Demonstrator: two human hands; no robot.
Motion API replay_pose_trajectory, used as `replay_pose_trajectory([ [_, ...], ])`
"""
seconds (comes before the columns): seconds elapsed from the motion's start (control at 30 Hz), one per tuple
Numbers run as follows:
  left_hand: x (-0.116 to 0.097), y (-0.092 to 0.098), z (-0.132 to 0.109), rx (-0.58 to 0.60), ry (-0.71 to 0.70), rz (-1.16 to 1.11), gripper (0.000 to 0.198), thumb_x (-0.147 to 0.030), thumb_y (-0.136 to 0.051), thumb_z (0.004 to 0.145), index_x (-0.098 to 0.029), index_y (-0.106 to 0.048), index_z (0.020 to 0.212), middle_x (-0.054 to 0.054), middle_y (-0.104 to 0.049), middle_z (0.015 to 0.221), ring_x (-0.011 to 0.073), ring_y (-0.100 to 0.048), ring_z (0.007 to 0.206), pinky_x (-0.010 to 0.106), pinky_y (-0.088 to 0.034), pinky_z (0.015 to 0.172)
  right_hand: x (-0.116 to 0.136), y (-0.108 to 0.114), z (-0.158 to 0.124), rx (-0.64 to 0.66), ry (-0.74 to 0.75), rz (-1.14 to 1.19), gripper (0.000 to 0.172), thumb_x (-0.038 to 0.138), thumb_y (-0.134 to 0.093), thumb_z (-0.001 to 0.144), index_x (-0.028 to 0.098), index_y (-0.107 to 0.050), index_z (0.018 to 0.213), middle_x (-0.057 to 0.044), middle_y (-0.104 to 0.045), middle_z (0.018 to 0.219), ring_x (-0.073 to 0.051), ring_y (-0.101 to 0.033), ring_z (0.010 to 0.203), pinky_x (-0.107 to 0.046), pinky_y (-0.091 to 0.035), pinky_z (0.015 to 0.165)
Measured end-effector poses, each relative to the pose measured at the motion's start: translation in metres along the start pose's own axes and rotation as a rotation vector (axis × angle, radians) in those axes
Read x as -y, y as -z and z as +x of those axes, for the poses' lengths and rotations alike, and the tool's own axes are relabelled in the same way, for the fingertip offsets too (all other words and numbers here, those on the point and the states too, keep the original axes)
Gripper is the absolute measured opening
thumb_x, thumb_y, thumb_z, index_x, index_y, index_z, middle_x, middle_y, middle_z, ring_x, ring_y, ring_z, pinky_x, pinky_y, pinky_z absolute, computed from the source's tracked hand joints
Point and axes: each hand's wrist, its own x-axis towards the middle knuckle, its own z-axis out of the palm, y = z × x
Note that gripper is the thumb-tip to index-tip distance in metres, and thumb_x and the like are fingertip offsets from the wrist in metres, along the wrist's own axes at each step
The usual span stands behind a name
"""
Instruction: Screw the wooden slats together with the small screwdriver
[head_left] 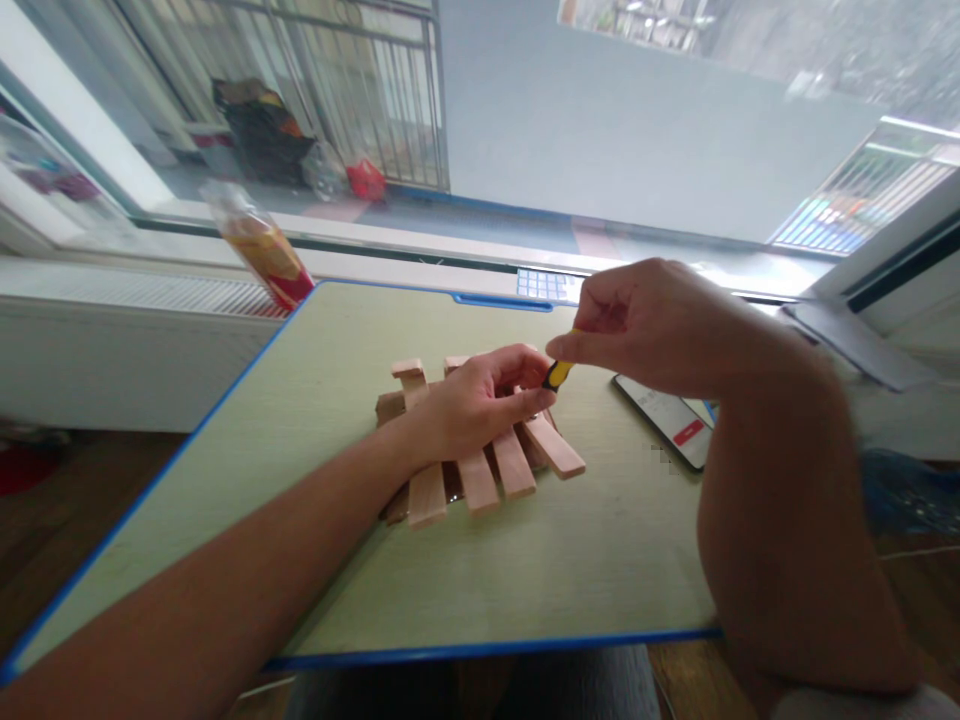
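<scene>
A small frame of pale wooden slats (480,470) lies in the middle of a green table with a blue rim (480,655). My left hand (472,400) rests on top of the slats and presses them down, fingers curled toward the right. My right hand (660,325) hovers just above and to the right, pinching a small tool with a yellow and black handle (557,374). The tool's tip meets the slats by my left fingertips; its working end is hidden.
A phone (671,415) lies face up to the right of the slats. A clear bottle with a red base (259,245) stands tilted at the table's far left corner. A calculator (544,285) sits on the window sill behind. Glass and railings lie beyond.
</scene>
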Motion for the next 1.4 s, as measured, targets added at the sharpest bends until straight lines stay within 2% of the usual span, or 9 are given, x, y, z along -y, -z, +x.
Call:
replay_pose_trajectory([
  [0.2,0.0,-0.001,0.0,0.004,0.015,-0.037,0.036,-0.043,-0.075,0.094,-0.018,-0.067,0.119,0.006,-0.071,0.106,0.0163,-0.064,0.091,0.03,-0.05,0.081,0.0,-0.002,0.001,-0.047,0.014,-0.053,0.046,0.058,-0.074,0.084,0.023,-0.053,0.062,0.005,-0.043,0.056,-0.011,-0.032,0.055,-0.035,-0.026,0.052],
  [0.5,0.002,-0.002,0.001,-0.015,0.023,-0.047,0.034,-0.045,-0.075,0.093,-0.019,-0.066,0.114,0.002,-0.068,0.097,0.0141,-0.06,0.082,0.028,-0.047,0.074,0.005,-0.006,0.005,-0.029,0.051,-0.028,0.058,0.063,-0.07,0.087,0.021,-0.045,0.056,0.005,-0.039,0.053,-0.009,-0.027,0.053,-0.034,-0.021,0.051],
  [0.6,0.0,-0.001,0.001,-0.01,0.039,-0.04,0.034,-0.045,-0.075,0.094,-0.019,-0.067,0.114,0.003,-0.069,0.097,0.0149,-0.061,0.083,0.029,-0.047,0.074,0.001,-0.003,0.004,-0.029,0.047,-0.051,0.054,0.068,-0.071,0.085,0.022,-0.057,0.061,0.004,-0.049,0.056,-0.01,-0.035,0.053,-0.033,-0.025,0.051],
  [0.67,-0.001,-0.001,0.001,-0.001,0.038,-0.033,0.033,-0.045,-0.073,0.094,-0.02,-0.068,0.114,0.003,-0.07,0.098,0.0157,-0.062,0.085,0.029,-0.049,0.076,-0.003,0.0,0.002,-0.05,0.062,-0.02,0.045,0.067,-0.076,0.081,0.023,-0.071,0.076,0.002,-0.062,0.066,-0.012,-0.048,0.057,-0.033,-0.033,0.053],
  [0.77,-0.001,0.001,0.001,0.005,0.021,0.009,0.03,-0.045,-0.071,0.096,-0.019,-0.07,0.113,0.004,-0.07,0.101,0.0169,-0.063,0.09,0.031,-0.05,0.082,-0.008,0.006,-0.002,-0.01,0.139,0.089,0.039,0.055,-0.081,0.079,0.025,-0.08,0.105,-0.002,-0.074,0.086,-0.016,-0.064,0.069,-0.033,-0.046,0.059],
  [0.83,0.0,0.001,0.002,0.004,0.006,0.029,0.031,-0.045,-0.07,0.097,-0.019,-0.071,0.114,0.005,-0.07,0.105,0.0179,-0.064,0.094,0.032,-0.051,0.085,-0.008,0.009,-0.003,0.052,0.189,0.118,0.032,0.043,-0.078,0.084,0.025,-0.081,0.11,-0.003,-0.077,0.091,-0.018,-0.067,0.073,-0.033,-0.05,0.062],
  [0.97,0.003,0.002,0.002,0.011,-0.017,0.027,0.032,-0.045,-0.069,0.097,-0.02,-0.072,0.116,0.007,-0.07,0.112,0.0195,-0.064,0.1,0.033,-0.051,0.09,-0.006,0.009,-0.003,0.061,0.212,0.089,0.02,0.03,-0.072,0.086,0.024,-0.083,0.101,-0.004,-0.078,0.088,-0.018,-0.067,0.073,-0.033,-0.049,0.062],
  [1.23,-0.002,0.002,0.0,0.015,0.012,-0.01,0.032,-0.042,-0.072,0.095,-0.019,-0.068,0.118,0.004,-0.068,0.1,0.0163,-0.061,0.089,0.029,-0.049,0.081,-0.001,0.005,-0.002,0.069,0.129,0.091,0.016,0.039,-0.076,0.084,0.023,-0.079,0.087,-0.003,-0.075,0.081,-0.016,-0.063,0.067,-0.034,-0.046,0.061],
  [1.4,-0.002,0.0,0.0,0.013,0.004,-0.035,0.027,-0.037,-0.075,0.094,-0.02,-0.064,0.111,0.0,-0.062,0.092,0.0133,-0.056,0.081,0.027,-0.044,0.074,0.002,0.004,-0.002,0.063,0.05,0.062,0.02,0.042,-0.075,0.084,0.024,-0.073,0.077,0.001,-0.067,0.068,-0.013,-0.049,0.057,-0.034,-0.037,0.052],
])
